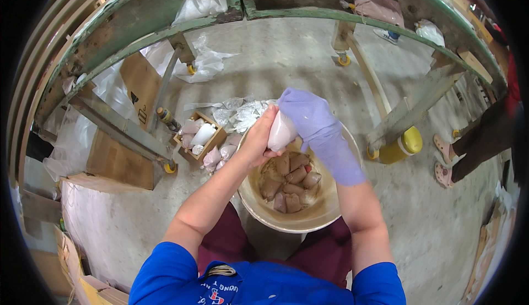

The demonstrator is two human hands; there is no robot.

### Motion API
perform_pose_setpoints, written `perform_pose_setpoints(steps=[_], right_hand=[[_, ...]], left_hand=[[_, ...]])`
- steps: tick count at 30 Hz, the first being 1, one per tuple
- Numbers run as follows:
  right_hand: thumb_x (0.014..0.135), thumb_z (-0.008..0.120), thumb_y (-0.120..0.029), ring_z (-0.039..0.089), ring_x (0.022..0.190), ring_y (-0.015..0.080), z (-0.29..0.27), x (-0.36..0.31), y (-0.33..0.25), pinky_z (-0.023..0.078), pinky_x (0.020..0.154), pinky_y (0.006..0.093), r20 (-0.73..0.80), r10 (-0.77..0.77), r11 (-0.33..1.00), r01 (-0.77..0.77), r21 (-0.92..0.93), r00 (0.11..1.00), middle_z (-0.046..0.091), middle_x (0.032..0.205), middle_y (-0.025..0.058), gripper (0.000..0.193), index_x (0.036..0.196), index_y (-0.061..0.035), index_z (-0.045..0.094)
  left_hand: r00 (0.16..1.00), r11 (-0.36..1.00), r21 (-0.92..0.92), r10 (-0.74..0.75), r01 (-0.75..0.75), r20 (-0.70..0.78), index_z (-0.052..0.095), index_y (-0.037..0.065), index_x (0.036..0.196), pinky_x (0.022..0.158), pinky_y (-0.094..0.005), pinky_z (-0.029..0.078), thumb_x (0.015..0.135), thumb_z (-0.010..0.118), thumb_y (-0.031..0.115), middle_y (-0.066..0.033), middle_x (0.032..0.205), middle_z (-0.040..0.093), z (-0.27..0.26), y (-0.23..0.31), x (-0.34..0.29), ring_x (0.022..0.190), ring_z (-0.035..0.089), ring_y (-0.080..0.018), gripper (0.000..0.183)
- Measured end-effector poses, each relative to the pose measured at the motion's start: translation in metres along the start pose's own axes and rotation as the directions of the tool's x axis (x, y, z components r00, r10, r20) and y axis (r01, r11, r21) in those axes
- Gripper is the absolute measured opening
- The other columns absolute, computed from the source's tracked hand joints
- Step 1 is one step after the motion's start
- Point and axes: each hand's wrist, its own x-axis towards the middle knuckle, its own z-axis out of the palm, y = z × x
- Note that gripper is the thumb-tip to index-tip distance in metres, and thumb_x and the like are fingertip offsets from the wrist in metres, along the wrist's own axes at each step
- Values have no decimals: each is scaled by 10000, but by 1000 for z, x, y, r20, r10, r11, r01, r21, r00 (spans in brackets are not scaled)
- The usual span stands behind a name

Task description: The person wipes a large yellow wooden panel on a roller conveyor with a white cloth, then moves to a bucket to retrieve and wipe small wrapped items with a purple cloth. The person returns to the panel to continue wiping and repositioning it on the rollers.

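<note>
My bare left hand [258,140] is closed around a smooth, pale pink filled pouch [282,132], held above the mouth of a bucket. Over my right hand [302,109] and wrist lies a thin purple cloth [325,131], like a long loose glove. That hand is beside the upper end of the pouch; its fingers are hidden under the purple fabric, so their grip does not show. Below both hands stands the round cream bucket [270,221], between my knees. Several brown filled pouches [295,189] lie at its bottom, with a small red spot among them.
A small cardboard box [215,140] of pink and white pouches stands left of the bucket, beside a dark bottle [168,119]. A yellow container [405,142] sits to the right. Green wheeled tables [308,13] curve across the back. At far right another person's sandalled feet [443,162] show.
</note>
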Motion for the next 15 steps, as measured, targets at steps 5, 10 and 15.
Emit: perform_pose_setpoints(steps=[5,10,15], right_hand=[[870,499,-188,590,771,239,9,-6,14,494,701,345,-233,260,957,-218,191,937,593,874,97,166,902,-63,603],[810,538,-145,571,722,292,-4,-4,-13,489,671,363,24,577,402,-310,862,816,587,854,103,125,875,-57,597],[727,574,-122,560,760,297,1,0,5,482,672,361,-126,-376,895,324,-306,918,564,839,98,165,879,-59,583]], left_hand=[[994,990,135,26,-41,106,391,148,1188,322,-193,272,874,519,504,-81,753,550,10,0,-4,453,466,-97,492],[983,979,95,177,-180,39,342,118,1221,341,-190,311,842,611,375,-71,864,547,2,-6,0,474,478,-95,530],[986,990,-6,139,-139,90,369,109,1226,407,-212,386,854,600,346,-57,958,543,3,0,0,592,532,-107,498]])
